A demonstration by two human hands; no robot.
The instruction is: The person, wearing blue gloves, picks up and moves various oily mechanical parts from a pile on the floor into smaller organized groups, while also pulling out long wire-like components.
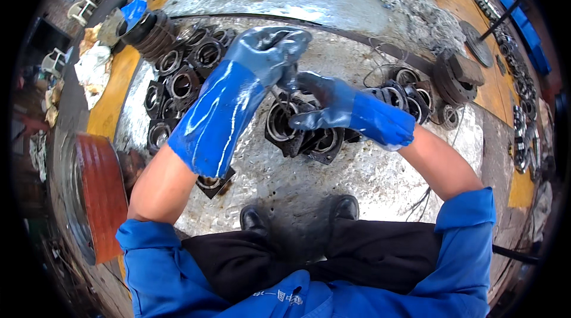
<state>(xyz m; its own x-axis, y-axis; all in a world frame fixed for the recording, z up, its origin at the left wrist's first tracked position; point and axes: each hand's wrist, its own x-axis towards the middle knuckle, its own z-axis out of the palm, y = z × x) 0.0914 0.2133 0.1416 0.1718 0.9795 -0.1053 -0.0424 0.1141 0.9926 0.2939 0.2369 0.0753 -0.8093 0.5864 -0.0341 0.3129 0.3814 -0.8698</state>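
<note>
Both hands wear blue rubber gloves with grey, oily palms. My left hand (270, 47) is closed in a fist, raised over a group of dark, greasy metal housings (324, 142) between my feet. A dark, thin piece shows below the fist, too hidden to name. My right hand (326, 103) is just lower and to the right, thumb and fingers apart around the near side of one housing with a round ring opening (279, 122). The right fingertips come close to the left fist; whether they touch cannot be made out.
More ringed housings (183, 83) are clustered at left, others (410, 95) at right beside a round drum-like part (449, 77). A stack of dark rings (148, 32) stands far left, a red-brown drum (98, 199) near left. Wire and a fibrous heap (425, 27) lie at the back right.
</note>
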